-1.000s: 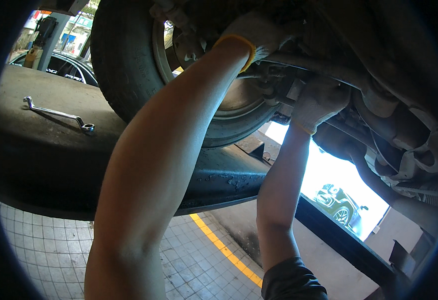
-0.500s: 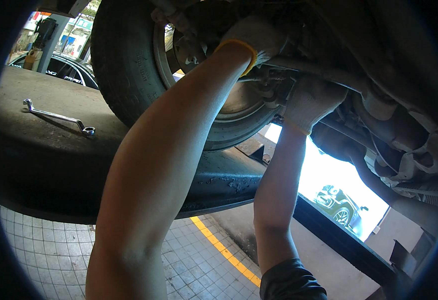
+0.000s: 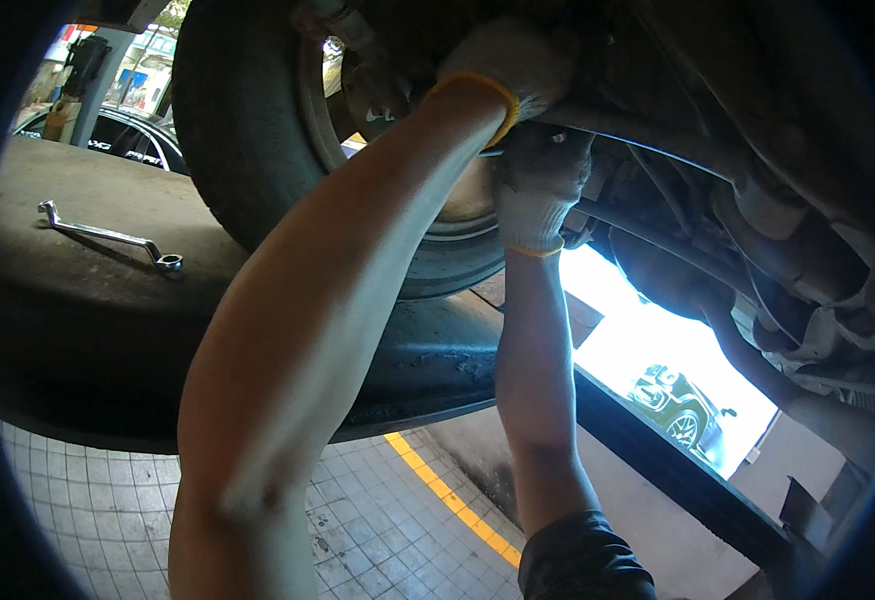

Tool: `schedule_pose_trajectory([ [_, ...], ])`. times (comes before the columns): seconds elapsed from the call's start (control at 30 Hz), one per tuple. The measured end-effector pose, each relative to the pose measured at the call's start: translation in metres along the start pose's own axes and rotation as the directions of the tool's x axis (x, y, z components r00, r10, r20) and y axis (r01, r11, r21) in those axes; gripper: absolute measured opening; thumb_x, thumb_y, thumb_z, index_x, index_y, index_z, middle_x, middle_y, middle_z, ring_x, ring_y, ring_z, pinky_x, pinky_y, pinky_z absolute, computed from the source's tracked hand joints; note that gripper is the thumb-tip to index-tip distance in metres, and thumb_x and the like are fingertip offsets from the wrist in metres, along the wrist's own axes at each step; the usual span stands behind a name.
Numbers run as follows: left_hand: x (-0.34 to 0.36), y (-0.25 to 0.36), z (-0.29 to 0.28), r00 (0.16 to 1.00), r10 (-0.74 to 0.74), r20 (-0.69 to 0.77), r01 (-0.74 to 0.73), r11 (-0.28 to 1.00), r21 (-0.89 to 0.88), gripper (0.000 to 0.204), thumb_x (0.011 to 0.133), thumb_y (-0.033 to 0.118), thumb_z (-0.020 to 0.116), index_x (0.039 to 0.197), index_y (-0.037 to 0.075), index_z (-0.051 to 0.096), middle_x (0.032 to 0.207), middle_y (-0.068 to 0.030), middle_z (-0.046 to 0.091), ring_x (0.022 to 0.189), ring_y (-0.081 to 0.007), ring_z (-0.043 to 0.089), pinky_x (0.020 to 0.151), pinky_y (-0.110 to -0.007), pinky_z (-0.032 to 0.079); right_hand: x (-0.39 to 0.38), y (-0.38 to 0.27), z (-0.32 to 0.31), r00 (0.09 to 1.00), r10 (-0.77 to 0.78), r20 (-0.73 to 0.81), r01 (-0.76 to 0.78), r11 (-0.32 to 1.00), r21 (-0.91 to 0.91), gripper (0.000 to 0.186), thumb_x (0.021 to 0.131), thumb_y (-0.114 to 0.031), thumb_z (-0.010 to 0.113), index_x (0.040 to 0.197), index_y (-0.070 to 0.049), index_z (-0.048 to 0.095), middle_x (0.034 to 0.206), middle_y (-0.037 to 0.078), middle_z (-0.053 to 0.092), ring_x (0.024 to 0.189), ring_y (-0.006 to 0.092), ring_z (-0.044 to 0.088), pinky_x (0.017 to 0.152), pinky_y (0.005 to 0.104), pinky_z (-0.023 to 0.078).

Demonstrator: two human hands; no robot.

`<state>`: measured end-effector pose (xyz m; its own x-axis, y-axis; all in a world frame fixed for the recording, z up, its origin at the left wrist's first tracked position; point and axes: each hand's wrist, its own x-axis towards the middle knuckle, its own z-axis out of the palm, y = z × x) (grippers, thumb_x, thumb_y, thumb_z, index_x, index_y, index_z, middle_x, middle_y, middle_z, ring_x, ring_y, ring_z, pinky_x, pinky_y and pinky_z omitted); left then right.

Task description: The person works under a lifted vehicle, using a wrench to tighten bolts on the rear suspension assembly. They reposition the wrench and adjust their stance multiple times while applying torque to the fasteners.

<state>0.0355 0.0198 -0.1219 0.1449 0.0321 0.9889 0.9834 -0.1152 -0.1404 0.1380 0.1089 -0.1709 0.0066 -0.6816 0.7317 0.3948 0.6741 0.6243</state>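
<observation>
Both my hands reach up under a raised vehicle in white knit gloves. My left hand [image 3: 513, 70] is up in the shadow beside the inner side of the wheel; its fingers are lost in the dark, so its grip cannot be seen. Just below it, my right hand [image 3: 546, 190] is closed near a suspension rod [image 3: 648, 145]. A small bright spot shows at its knuckles, and whatever it holds is hidden. The black tire [image 3: 243, 120] stands left of both hands. A chrome double-ended ring wrench [image 3: 108, 236] lies on the lift platform [image 3: 48, 180].
Dark underbody parts [image 3: 778, 210] crowd the upper right. A black beam [image 3: 678, 465] slants across the lower right, beside a bright lit panel with a car picture [image 3: 678, 405]. Below are floor tiles [image 3: 88, 500] with a yellow line [image 3: 453, 500]. A parked car [image 3: 128, 140] stands beyond the platform.
My right hand has shifted left, from beside the rod to just below my left hand, and looks more tightly closed. My left hand has hardly moved. The view has shifted slightly.
</observation>
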Motion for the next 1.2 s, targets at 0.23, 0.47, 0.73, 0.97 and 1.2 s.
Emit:
schedule_pose_trajectory([
  [0.23,0.0,-0.002,0.007,0.874,0.194,-0.445,-0.218,0.976,-0.004,0.048,0.101,0.017,0.05,0.149,0.007,0.05,0.156,-0.02,0.048,0.143,-0.0336,0.049,0.122,-0.041,0.038,-0.006,-0.004,-0.013,0.997,-0.071,-0.013,0.071,0.997,-0.016,0.023,0.091,-0.003,0.072,0.113,-0.002,0.064,0.103,0.014,0.072,0.094,0.0242,0.072,0.076,0.0303,0.06],
  [0.47,0.004,-0.009,0.005,0.902,0.23,-0.365,-0.206,0.973,0.104,0.048,0.101,0.018,0.05,0.148,0.007,0.052,0.155,-0.0203,0.049,0.142,-0.0333,0.05,0.121,-0.041,0.039,0.017,0.009,-0.056,0.958,-0.258,0.127,0.281,0.932,-0.228,0.022,0.096,-0.003,0.065,0.117,0.0,0.069,0.109,0.018,0.072,0.093,0.0301,0.074,0.081,0.0322,0.061],
  [0.73,0.007,-0.013,0.007,0.947,0.234,-0.221,-0.191,0.961,0.2,0.047,0.102,0.019,0.051,0.147,0.007,0.053,0.154,-0.0207,0.05,0.142,-0.033,0.05,0.119,-0.042,0.041,0.04,0.014,-0.073,0.961,-0.245,0.126,0.262,0.955,-0.137,0.015,0.094,-0.016,0.073,0.089,-0.002,0.071,0.078,0.014,0.072,0.061,0.0249,0.069,0.057,0.0301,0.055],
  [0.97,0.0,-0.013,0.008,0.875,0.341,-0.343,-0.259,0.929,0.263,0.044,0.101,0.021,0.052,0.142,0.007,0.058,0.151,-0.0218,0.053,0.138,-0.0333,0.054,0.115,-0.042,0.045,0.052,0.011,-0.078,0.987,-0.089,0.133,0.114,0.975,-0.191,0.017,0.09,-0.013,0.071,0.08,-0.001,0.065,0.063,0.012,0.065,0.051,0.0211,0.062,0.048,0.0308,0.045],
  [1.2,0.008,-0.009,0.009,0.956,0.219,-0.196,-0.179,0.963,0.202,0.041,0.102,0.022,0.052,0.141,0.011,0.06,0.144,-0.0209,0.058,0.129,-0.0323,0.06,0.109,-0.042,0.05,0.052,0.014,-0.081,0.972,-0.191,0.14,0.218,0.953,-0.212,0.009,0.09,-0.008,0.07,0.082,-0.005,0.07,0.059,0.008,0.062,0.043,0.0222,0.057,0.041,0.0281,0.041],
])
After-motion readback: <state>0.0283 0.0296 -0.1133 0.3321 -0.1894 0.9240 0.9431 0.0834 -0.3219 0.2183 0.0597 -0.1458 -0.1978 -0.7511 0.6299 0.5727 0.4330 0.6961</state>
